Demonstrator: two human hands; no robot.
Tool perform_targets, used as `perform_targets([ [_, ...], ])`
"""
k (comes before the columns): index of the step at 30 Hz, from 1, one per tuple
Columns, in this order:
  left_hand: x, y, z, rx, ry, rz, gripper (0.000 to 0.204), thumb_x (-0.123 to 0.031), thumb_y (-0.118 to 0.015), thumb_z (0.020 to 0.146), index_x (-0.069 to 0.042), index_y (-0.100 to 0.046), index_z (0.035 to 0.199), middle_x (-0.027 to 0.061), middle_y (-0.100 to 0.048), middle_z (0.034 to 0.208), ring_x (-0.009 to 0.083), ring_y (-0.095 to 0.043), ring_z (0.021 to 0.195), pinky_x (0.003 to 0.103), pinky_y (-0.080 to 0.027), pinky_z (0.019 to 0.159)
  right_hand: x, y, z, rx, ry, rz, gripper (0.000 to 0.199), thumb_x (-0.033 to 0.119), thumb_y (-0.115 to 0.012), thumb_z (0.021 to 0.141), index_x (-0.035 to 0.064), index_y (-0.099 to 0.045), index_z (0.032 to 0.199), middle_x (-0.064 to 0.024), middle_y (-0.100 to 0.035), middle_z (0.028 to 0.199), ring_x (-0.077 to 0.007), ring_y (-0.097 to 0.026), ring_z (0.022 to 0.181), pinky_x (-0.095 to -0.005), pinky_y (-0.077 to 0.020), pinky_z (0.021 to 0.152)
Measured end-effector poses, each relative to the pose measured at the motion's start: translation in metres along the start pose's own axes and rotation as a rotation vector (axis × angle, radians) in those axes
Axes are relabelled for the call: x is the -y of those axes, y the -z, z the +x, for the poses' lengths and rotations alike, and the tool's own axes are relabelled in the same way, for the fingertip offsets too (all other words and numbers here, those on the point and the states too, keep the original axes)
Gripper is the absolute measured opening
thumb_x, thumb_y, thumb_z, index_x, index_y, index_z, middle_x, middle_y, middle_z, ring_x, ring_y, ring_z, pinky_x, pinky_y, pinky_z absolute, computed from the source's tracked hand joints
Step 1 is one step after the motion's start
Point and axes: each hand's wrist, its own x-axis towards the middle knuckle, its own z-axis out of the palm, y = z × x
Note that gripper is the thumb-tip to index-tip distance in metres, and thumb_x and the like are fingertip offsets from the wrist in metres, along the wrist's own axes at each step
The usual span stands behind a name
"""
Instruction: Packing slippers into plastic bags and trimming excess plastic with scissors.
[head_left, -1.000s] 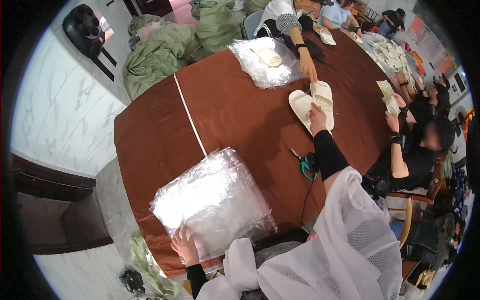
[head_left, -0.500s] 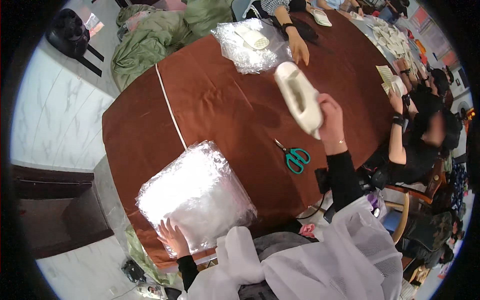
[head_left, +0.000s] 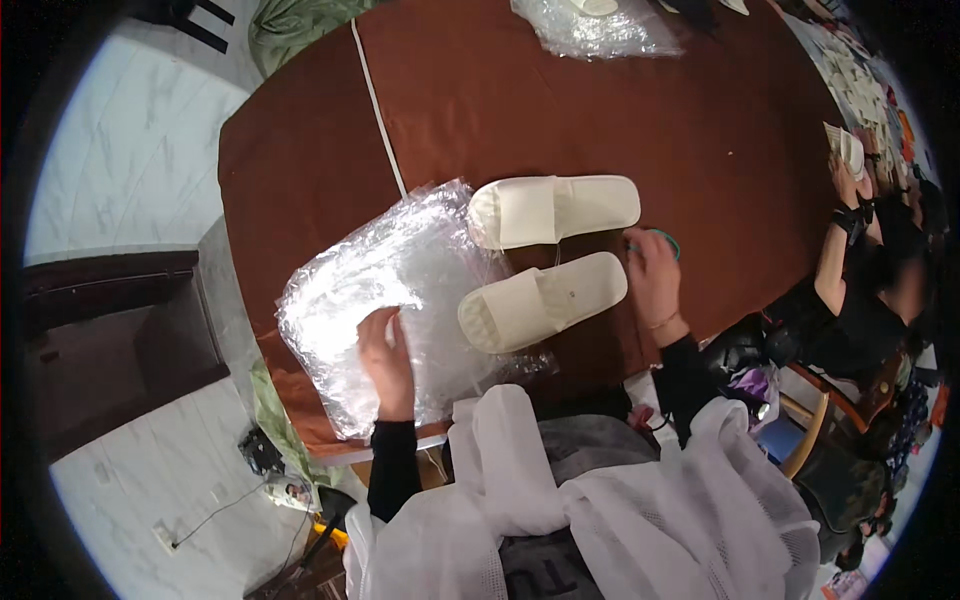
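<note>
Two cream slippers lie side by side on the brown-covered table, the far slipper (head_left: 597, 207) and the near slipper (head_left: 585, 292), toes to the left. A thin thread seems to run between them. Both overlap the right side of a stack of clear plastic bags (head_left: 440, 270). My left hand (head_left: 385, 355) is over that stack, its fingers curled toward the thumb; anything pinched there cannot be made out. Just right of the slippers, my right hand (head_left: 655, 275) closes over a pair of scissors (head_left: 667, 240). Only part of the teal handles shows; the blades are hidden.
More plastic bags (head_left: 600, 28) lie at the table's far side. A white cord (head_left: 378, 105) runs across the cloth. On the right, a co-worker's hands (head_left: 850, 185) hold a whitish item, and many pale pieces (head_left: 850, 80) are spread on a table beyond.
My right hand has put the slippers down and moved to the scissors. My left hand has gone from spread fingers to curled ones. The view has shifted, so the table appears higher.
</note>
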Motion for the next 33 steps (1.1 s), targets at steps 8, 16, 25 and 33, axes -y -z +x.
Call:
perform_targets([
  [8, -0.068, -0.094, 0.022, 0.382, 0.139, -0.009, 0.021, -0.02, -0.064, 0.086, -0.007, -0.063, 0.102, 0.0106, -0.065, 0.093, 0.0285, -0.058, 0.095, 0.043, -0.044, 0.084, -0.038, -0.01, -0.01, 0.318, 0.119, -0.427, 0.055, -0.001, -0.06, 0.078, 0.0065, -0.051, 0.131, -0.0194, -0.048, 0.123, -0.0374, -0.048, 0.115, -0.0432, -0.0454, 0.095],
  [16, -0.122, -0.121, 0.009, 0.327, -0.293, -0.116, 0.024, -0.021, -0.07, 0.081, -0.014, -0.066, 0.103, 0.0023, -0.064, 0.097, 0.0243, -0.054, 0.1, 0.041, -0.037, 0.088, -0.048, 0.005, -0.009, 0.384, 0.051, -0.414, 0.06, 0.004, -0.063, 0.078, 0.0088, -0.047, 0.136, -0.0179, -0.05, 0.114, -0.0351, -0.05, 0.109, -0.042, -0.0497, 0.089],
  [25, -0.125, -0.127, -0.001, 0.41, -0.318, -0.029, 0.019, -0.022, -0.069, 0.082, -0.017, -0.066, 0.1, -0.0023, -0.062, 0.1, 0.0209, -0.051, 0.111, 0.066, -0.01, 0.109, -0.056, 0.044, -0.027, 0.485, -0.055, -0.492, 0.054, 0.012, -0.068, 0.077, 0.0168, -0.052, 0.129, -0.0108, -0.056, 0.104, -0.0303, -0.061, 0.094, -0.0412, -0.0539, 0.071],
  [33, -0.126, -0.139, -0.01, 0.379, -0.289, -0.038, 0.017, -0.022, -0.065, 0.085, -0.014, -0.062, 0.1, -0.0006, -0.063, 0.096, 0.0205, -0.054, 0.109, 0.066, -0.008, 0.111, -0.015, 0.041, -0.029, 0.344, 0.124, -0.371, 0.059, 0.012, -0.073, 0.072, 0.0178, -0.053, 0.127, -0.0127, -0.053, 0.11, -0.0313, -0.053, 0.106, -0.0427, -0.0466, 0.09],
])
